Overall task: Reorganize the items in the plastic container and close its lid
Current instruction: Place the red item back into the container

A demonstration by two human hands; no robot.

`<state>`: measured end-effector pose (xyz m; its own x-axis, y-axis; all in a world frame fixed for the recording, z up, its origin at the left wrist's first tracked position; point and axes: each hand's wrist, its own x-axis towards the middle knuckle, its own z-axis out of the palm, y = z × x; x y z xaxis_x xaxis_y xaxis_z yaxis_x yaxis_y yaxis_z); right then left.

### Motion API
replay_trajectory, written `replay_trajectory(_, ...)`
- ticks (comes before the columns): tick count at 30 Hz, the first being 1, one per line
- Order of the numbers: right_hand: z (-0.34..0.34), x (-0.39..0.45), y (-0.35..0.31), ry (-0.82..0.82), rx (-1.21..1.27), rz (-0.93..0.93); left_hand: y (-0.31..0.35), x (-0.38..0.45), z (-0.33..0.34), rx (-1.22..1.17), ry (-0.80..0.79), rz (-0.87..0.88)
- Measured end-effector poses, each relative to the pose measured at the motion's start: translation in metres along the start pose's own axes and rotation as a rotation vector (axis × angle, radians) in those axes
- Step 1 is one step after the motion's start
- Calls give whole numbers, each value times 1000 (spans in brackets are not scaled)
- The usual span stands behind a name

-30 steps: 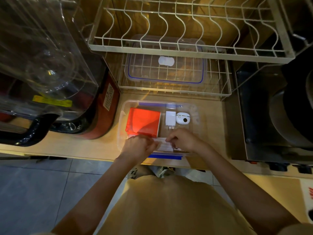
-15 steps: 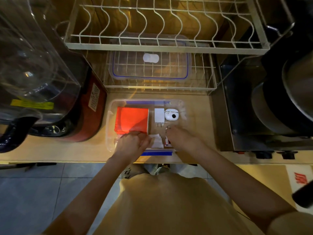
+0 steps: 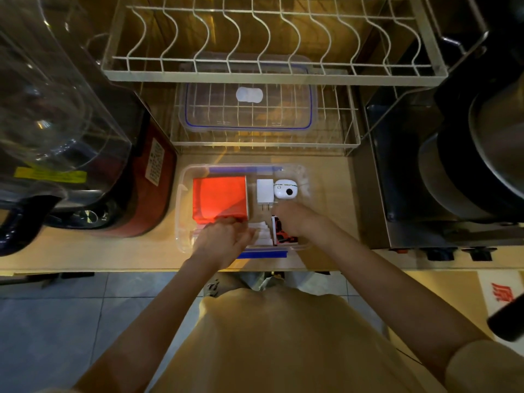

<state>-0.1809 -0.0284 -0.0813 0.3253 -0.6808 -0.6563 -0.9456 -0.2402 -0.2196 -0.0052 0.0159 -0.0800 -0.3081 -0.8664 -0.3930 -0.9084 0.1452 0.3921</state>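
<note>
A clear plastic container (image 3: 181,199) with blue clips sits open on the wooden counter. Inside lie a red box (image 3: 219,198), a white charger plug (image 3: 264,192), a small round white device (image 3: 285,189), white papers (image 3: 262,232) and a red-and-black packet (image 3: 280,236). My left hand (image 3: 224,241) reaches into the near left of the container, fingers curled on the white papers at the red box's near edge. My right hand (image 3: 297,219) rests inside at the near right, fingers bent down over the packet. The clear lid (image 3: 248,106) with a blue seal lies on the lower wire rack behind.
A white wire dish rack (image 3: 272,66) overhangs the lid. A red-based appliance with a clear jug (image 3: 65,123) stands left of the container. A steel unit with a dark pot (image 3: 467,165) stands right. The counter edge (image 3: 113,269) runs just below my hands.
My hands have parted slightly: the right one slid right off the white papers onto the packet, uncovering both. The left hand stays on the papers.
</note>
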Motion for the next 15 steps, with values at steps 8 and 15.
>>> replay_trajectory(8, -4, 0, -1, 48, 4, 12, 4, -1, -4, -11, -5, -25)
replay_trajectory(15, -9, -5, -1, 6, 40, 17, 5, -1, -4, -35, -1, -36)
